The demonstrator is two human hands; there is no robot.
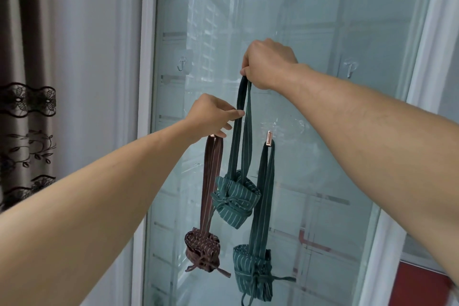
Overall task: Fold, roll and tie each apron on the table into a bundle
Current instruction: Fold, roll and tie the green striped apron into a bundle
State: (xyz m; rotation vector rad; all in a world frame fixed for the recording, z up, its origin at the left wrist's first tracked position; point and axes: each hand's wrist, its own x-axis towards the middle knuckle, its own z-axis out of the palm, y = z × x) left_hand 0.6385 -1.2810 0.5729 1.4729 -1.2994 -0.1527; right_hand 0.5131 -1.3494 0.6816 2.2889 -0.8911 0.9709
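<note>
Up against the glass door (323, 131), the right hand (269, 64) is closed around the top of the green bundle's neck loop (244, 112), while the left hand (213, 117) pinches one strand lower down. The green bundle (234, 200) dangles between a brown bundle (202, 251) and another green one (252, 271), both already hung. Miss the hook (I can't see one behind that fist) and it drops; the small bow could also snag its neighbours.

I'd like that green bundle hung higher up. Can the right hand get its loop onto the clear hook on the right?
Probably yes. The right hand holds the loop near the clear hook, at about its height, with only bare glass between them.
</note>
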